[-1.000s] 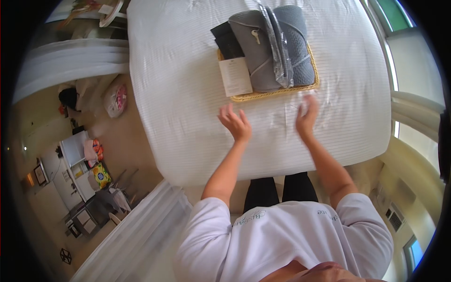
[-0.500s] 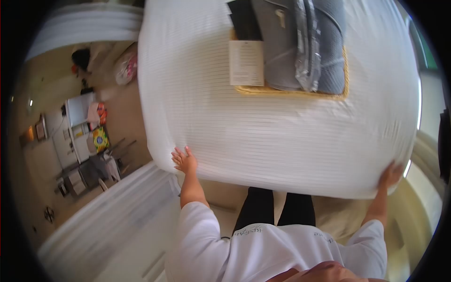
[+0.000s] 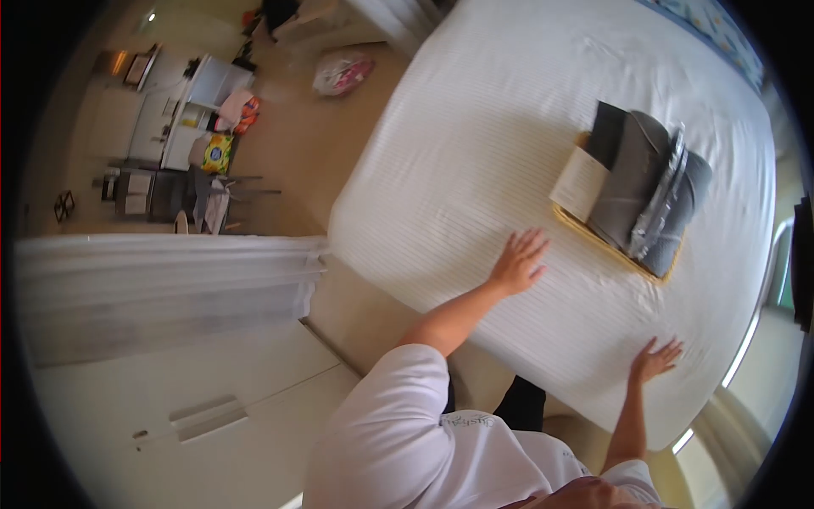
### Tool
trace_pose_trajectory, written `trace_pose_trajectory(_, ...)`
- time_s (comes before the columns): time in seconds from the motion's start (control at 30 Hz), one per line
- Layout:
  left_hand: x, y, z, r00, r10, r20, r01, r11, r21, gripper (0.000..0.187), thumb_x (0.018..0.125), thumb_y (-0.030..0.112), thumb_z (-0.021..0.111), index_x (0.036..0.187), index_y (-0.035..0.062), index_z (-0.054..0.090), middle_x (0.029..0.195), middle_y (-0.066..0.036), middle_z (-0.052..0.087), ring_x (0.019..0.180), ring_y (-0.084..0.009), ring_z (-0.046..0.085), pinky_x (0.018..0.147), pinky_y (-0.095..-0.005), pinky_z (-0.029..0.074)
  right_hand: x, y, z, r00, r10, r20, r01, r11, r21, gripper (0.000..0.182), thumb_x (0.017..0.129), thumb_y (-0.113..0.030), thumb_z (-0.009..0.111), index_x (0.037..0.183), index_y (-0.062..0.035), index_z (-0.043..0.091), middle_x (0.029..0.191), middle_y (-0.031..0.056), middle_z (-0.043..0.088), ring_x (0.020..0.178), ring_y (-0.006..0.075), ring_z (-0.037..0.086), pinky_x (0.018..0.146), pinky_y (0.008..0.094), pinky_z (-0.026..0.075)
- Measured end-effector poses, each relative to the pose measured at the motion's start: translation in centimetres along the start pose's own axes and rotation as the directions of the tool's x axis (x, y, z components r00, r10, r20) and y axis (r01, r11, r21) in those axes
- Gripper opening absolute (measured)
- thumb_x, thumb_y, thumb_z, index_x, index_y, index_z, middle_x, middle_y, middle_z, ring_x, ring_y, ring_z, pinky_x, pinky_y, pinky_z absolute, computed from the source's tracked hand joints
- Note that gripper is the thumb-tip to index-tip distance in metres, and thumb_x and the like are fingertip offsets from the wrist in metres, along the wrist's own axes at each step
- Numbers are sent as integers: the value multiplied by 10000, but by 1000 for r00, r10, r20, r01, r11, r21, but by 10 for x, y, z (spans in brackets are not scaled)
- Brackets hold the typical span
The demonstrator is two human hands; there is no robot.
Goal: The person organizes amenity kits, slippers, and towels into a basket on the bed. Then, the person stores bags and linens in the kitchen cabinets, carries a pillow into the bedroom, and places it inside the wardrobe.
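A bed under a white striped sheet [image 3: 441, 204] fills much of the head view. My left hand [image 3: 519, 263] is spread over the sheet, just short of a yellow-rimmed tray [image 3: 585, 231]. Near the bed's right front corner is my right hand [image 3: 655, 360], its fingers apart and nothing in them. On the tray lie rolled grey fabric [image 3: 623, 191], a clear plastic-wrapped item [image 3: 657, 204], a dark flat piece [image 3: 607, 127] and a white printed card [image 3: 580, 184]. Both hands appear to be on or close to the sheet; exact contact cannot be told.
A white curtain [image 3: 170, 288] hangs on the left, beside a white cabinet [image 3: 195, 441]. Farther off stand a desk [image 3: 222, 83] and a chair [image 3: 216, 199]. A plastic bag [image 3: 343, 74] sits on the floor. Blue patterned fabric [image 3: 721, 34] lies at the bed's far end.
My view has turned and widened. My left hand has gone from the bed's left front corner inward toward the tray, and my right hand has come inward from the right edge.
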State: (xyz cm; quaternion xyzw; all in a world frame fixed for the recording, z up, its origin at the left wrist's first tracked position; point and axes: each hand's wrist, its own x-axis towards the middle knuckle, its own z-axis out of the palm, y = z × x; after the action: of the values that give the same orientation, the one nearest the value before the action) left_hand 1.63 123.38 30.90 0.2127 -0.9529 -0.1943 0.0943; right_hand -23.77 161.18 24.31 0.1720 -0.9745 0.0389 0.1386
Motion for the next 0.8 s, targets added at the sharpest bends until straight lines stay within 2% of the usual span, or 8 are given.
trace_pose_trajectory(0.07, -8, -35, -5, 971, -227, 73, 220, 971, 95, 664, 878, 479, 520, 1396, 91, 371, 1484, -139, 289, 1380, -298, 236, 1112, -536, 163, -23, -111, -15, 940, 45, 337, -83, 992, 99, 619, 951, -433, 419, 1443, -83, 285, 1529, 127, 200, 1421, 302, 141, 1117, 544, 76)
trace_pose_trajectory(0.2, -86, -191, -56, 747, -612, -261, 664, 708, 241, 754, 863, 619, 439, 1428, 131, 336, 1514, -145, 225, 1394, -306, 200, 1118, -547, 109, -88, -278, -42, 877, -253, 408, 189, 963, 192, 667, 949, -455, 380, 1475, -91, 193, 1545, 130, 128, 1437, 264, 58, 1137, 488, -6)
trace_pose_trajectory(0.37, -183, -330, -141, 452, -850, -271, 889, 405, 213, 858, 818, 720, 407, 1471, 190, 235, 1518, -153, 207, 1410, -312, 165, 1127, -508, 135, -162, -421, -74, 804, -378, 458, 314, 925, 213, 666, 949, -446, 381, 1483, -110, 169, 1548, 135, 100, 1438, 271, 37, 1135, 497, -20)
trace_pose_trajectory(0.47, -219, -386, -186, 148, -980, 135, 948, 102, -302, 1010, 727, 772, 492, 1451, 105, 266, 1478, -192, 285, 1375, -339, 262, 1099, -545, 196, -199, -501, -84, 775, -412, 479, 361, 911, 199, 675, 946, -451, 387, 1482, -104, 168, 1548, 142, 88, 1437, 282, 29, 1132, 516, -16)
trace_pose_trajectory(0.6, -271, -449, -150, 228, -825, 517, 876, -58, -479, 1124, 732, 789, 467, 1420, -63, 214, 1440, -276, 299, 1357, -367, 283, 1107, -400, 256, -236, -573, -95, 692, -482, 537, 435, 872, 222, 702, 931, -472, 407, 1482, -107, 169, 1545, 155, 89, 1435, 298, 29, 1130, 524, -13)
trace_pose_trajectory(0.67, -298, -451, -147, 253, -758, 601, 874, -87, -478, 1002, 787, 751, 435, 1396, -37, 322, 1425, -253, 348, 1345, -372, 309, 1094, -413, 275, -247, -611, -102, 652, -494, 575, 426, 866, 262, 713, 924, -484, 414, 1483, -113, 172, 1543, 166, 86, 1434, 309, 24, 1128, 527, -13)
trace_pose_trajectory(0.73, -341, -468, -140, 375, -633, 677, 919, 159, -361, 828, 831, 680, 449, 1318, 11, 476, 1372, -215, 443, 1292, -371, 393, 1058, -425, 325, -258, -652, -119, 564, -526, 636, 447, 842, 301, 727, 917, -498, 421, 1482, -114, 174, 1541, 178, 83, 1433, 319, 19, 1125, 535, -15)
trace_pose_trajectory(0.8, -361, -481, -184, 267, -556, 787, 805, 578, 136, 685, 834, 611, 501, 1217, 48, 580, 1241, -201, 563, 1207, -354, 490, 993, -435, 388, -273, -689, -136, 486, -559, 672, 461, 817, 347, 736, 911, -507, 425, 1482, -115, 178, 1540, 186, 78, 1433, 323, 15, 1122, 541, -17)
